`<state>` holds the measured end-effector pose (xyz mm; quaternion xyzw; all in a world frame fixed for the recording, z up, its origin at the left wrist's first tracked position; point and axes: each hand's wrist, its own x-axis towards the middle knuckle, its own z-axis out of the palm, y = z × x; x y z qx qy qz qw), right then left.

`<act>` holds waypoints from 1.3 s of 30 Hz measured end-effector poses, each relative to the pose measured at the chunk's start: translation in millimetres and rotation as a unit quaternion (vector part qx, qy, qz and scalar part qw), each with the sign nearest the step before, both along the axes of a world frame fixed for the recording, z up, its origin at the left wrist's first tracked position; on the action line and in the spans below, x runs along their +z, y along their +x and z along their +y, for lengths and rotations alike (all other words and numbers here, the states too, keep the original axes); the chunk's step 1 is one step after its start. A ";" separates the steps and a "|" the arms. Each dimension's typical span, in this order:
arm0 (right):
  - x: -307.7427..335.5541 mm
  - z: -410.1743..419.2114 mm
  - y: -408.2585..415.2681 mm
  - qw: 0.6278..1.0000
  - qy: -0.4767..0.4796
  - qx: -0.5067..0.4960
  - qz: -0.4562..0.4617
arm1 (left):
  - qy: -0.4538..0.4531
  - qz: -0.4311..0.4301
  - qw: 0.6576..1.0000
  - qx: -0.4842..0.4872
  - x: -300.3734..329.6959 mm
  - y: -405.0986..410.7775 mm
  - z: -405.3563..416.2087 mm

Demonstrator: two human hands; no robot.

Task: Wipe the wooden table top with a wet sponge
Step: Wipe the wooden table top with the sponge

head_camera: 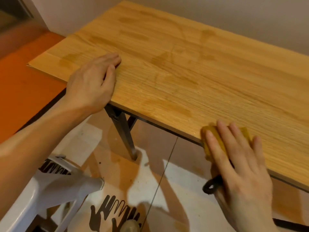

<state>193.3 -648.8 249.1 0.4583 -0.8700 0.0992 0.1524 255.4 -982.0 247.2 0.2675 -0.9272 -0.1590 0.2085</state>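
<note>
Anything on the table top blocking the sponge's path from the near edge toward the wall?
Only the left hand, resting flat near the left end of the table top. The right hand presses the sponge at the near edge; the wood ahead of it shows only damp streaks, no objects.

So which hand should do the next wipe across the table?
The right hand. Its flat fingers already press the yellow sponge on the table top's near edge. The left hand only rests on the left part of that edge, holding nothing.
</note>
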 end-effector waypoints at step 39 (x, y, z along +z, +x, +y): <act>15.0 -179.3 18.1 0.978 -0.028 0.013 -0.208 | 0.010 -0.011 0.999 -0.029 0.7 0.5 4.7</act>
